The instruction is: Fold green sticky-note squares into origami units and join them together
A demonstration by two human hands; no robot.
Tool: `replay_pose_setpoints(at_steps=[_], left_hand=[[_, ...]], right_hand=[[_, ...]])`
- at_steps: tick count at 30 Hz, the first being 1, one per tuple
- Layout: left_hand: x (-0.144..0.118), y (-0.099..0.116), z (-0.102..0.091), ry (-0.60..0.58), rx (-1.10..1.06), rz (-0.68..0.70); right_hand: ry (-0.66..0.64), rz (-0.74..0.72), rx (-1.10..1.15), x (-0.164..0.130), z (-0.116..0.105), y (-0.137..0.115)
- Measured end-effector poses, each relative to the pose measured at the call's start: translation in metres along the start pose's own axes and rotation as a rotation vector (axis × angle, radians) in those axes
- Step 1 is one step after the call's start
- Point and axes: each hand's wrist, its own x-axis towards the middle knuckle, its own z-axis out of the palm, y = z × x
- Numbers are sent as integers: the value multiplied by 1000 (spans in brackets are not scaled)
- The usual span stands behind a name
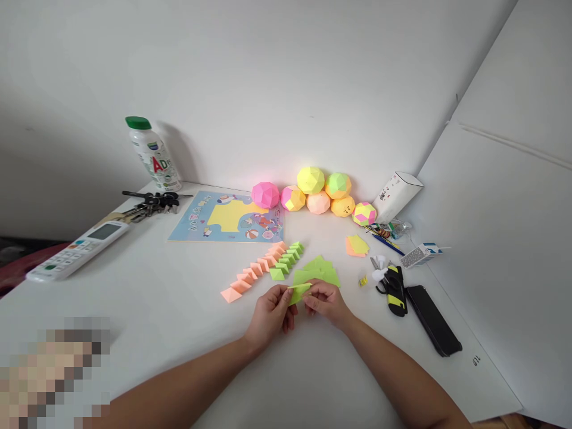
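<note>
Between my hands, low over the white table, is a small piece of green paper (298, 294) with a folded upper edge. My left hand (270, 310) pinches its left side, thumb on top. The fingers of my right hand (328, 302) are closed on its right corner. Just beyond lie several loose green paper sheets (320, 271), overlapping each other. To their left stand a row of folded green paper pieces (286, 261) and a longer slanting row of folded peach paper pieces (254, 271). My fingertips' undersides are partly hidden.
Several faceted paper balls (310, 180) are piled against the wall, beside a blue printed pad (192, 223). A bottle (154, 156), keys (156, 202) and a remote control (78, 250) are at left. A glue gun (395, 291), black phone (433, 320) and small carton (419, 255) lie at right.
</note>
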Motion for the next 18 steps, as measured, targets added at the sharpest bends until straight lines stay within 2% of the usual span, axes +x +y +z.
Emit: replay_pose_setpoints(at_steps=[10,18], left_hand=[[-1,3,2,26,12,-11],[-2,4,0,-63,-2,19]], right_hand=[[-20,-29,2,-1,-1,-1],[84,23,-3,0,1,-3]])
